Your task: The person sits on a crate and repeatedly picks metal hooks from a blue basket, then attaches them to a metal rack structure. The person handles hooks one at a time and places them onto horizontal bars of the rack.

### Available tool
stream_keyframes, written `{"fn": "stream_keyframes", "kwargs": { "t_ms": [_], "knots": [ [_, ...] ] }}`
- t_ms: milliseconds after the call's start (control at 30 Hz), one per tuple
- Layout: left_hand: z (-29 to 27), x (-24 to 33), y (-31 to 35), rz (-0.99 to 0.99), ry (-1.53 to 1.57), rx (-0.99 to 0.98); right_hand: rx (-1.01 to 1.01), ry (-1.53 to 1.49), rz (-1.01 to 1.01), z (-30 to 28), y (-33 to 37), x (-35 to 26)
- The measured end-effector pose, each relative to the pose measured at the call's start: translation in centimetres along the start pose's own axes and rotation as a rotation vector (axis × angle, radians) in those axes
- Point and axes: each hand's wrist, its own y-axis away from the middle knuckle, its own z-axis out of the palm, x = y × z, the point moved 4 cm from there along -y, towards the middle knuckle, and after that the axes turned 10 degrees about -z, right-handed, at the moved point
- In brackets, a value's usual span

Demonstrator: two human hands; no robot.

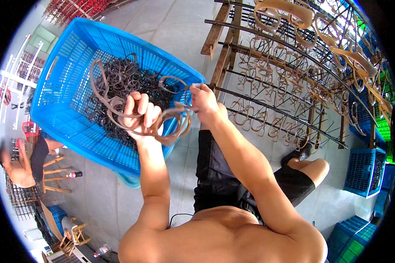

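My left hand is closed around several translucent brown eyeglass frames, which hang out on both sides of the fingers. To its right, my right hand pinches the end of a single thin eyeglass frame. Blur hides some detail between the two hands. Both hands are above the right side of a large blue plastic basket with slotted walls. Inside it lies a tangled heap of dark eyeglass frames.
A wooden rack at the right carries rows of hanging amber eyeglass frames. Another person sits at the far left near a wooden stool. Blue crates stand at the lower right.
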Motion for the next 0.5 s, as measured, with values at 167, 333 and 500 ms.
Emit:
{"fn": "stream_keyframes", "kwargs": {
  "t_ms": [167, 333, 500],
  "knots": [
    [-7.3, 6.1, 2.4, 0.216, -0.497, 0.686, -0.146, 0.131, -0.299, -2.5, 0.1, 0.0],
    [-23.6, 15.5, 5.8, -0.098, -1.341, 1.19, -0.157, 0.289, -0.557, -5.9, 2.9, -2.3],
    [-16.2, 7.5, 1.4, -0.142, -2.305, 0.873, -0.207, 0.808, -1.083, -12.9, 5.0, -6.7]
  ]
}}
